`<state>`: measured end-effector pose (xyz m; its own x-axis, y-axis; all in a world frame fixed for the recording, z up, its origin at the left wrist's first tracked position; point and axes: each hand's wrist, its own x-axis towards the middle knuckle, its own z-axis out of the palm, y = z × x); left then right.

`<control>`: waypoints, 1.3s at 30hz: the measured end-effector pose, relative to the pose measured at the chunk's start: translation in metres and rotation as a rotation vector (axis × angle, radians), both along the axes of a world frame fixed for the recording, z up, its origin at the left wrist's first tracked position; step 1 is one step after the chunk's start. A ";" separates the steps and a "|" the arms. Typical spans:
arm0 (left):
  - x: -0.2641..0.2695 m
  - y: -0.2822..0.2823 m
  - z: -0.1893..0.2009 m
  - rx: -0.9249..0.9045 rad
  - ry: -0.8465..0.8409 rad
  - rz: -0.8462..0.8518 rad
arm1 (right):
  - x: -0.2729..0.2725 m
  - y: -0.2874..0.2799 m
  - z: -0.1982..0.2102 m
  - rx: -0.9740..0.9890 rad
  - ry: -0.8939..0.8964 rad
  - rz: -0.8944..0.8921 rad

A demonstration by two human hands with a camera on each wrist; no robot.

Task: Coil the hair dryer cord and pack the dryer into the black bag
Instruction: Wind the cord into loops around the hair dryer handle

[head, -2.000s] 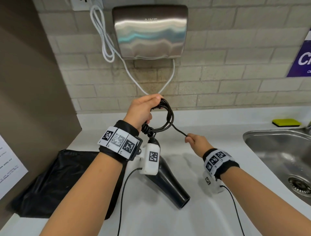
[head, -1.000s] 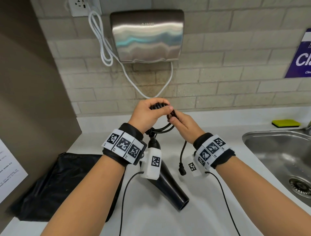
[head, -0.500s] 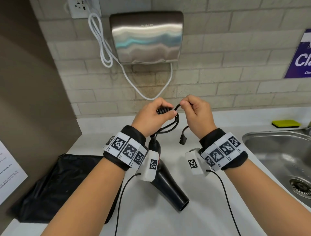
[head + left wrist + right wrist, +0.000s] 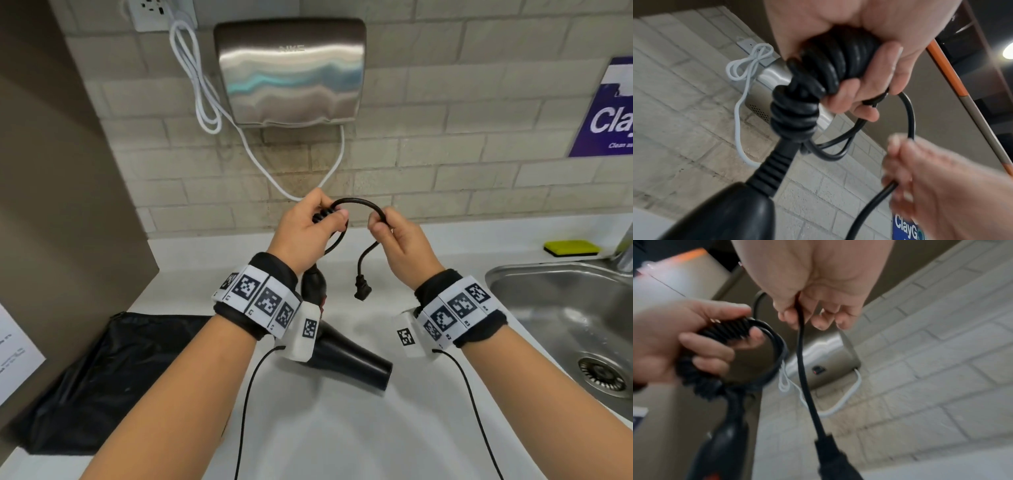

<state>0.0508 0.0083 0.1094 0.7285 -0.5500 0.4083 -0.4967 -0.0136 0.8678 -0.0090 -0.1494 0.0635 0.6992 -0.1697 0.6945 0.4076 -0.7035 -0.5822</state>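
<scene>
My left hand (image 4: pixel 310 229) grips a bundle of black cord coils (image 4: pixel 830 65) above the counter. From them the black hair dryer (image 4: pixel 346 353) hangs by its ribbed strain relief (image 4: pixel 770 172), nozzle pointing down and right. My right hand (image 4: pixel 394 236) pinches the free end of the cord (image 4: pixel 801 340), which arches over from the left hand. The plug (image 4: pixel 362 291) dangles below the right hand. The black bag (image 4: pixel 113 373) lies flat on the counter at the left.
A steel hand dryer (image 4: pixel 291 72) with a white cable (image 4: pixel 195 78) hangs on the brick wall behind. A steel sink (image 4: pixel 568 325) is at the right, a yellow sponge (image 4: pixel 570 247) by it. A brown panel (image 4: pixel 61 205) bounds the left.
My right hand came in from the right to the coils, then lifted the cord's end up and over into an arch. The plug now dangles below the right hand.
</scene>
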 end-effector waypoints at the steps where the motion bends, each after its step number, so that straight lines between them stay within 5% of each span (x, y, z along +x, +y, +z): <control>1: 0.001 0.001 0.001 -0.016 0.024 -0.012 | 0.001 -0.004 -0.007 -0.003 0.056 -0.010; 8: 0.005 0.010 0.005 -0.175 0.111 0.011 | 0.004 -0.020 -0.046 0.053 0.434 -0.096; 12: 0.007 0.013 0.000 -0.099 0.054 0.038 | 0.006 -0.026 -0.055 0.005 0.498 -0.186; 17: 0.012 0.012 0.002 -0.169 0.185 0.046 | 0.004 -0.007 -0.027 0.301 0.201 -0.099; 23: 0.011 0.009 0.003 -0.141 0.195 0.051 | -0.010 0.026 0.025 0.573 -0.116 0.319; 26: 0.011 0.009 0.004 -0.127 0.185 0.060 | -0.009 0.032 0.032 0.480 -0.066 0.377; 31: 0.011 0.011 0.004 -0.188 0.242 0.037 | 0.000 0.034 0.025 0.119 -0.109 0.054; 39: 0.009 0.010 0.004 -0.108 0.213 -0.058 | 0.012 0.035 0.013 -0.139 -0.141 -0.089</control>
<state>0.0594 0.0178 0.1132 0.7728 -0.5551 0.3077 -0.2998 0.1080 0.9479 0.0033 -0.1148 0.0764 0.5803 -0.1221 0.8052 0.4110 -0.8097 -0.4190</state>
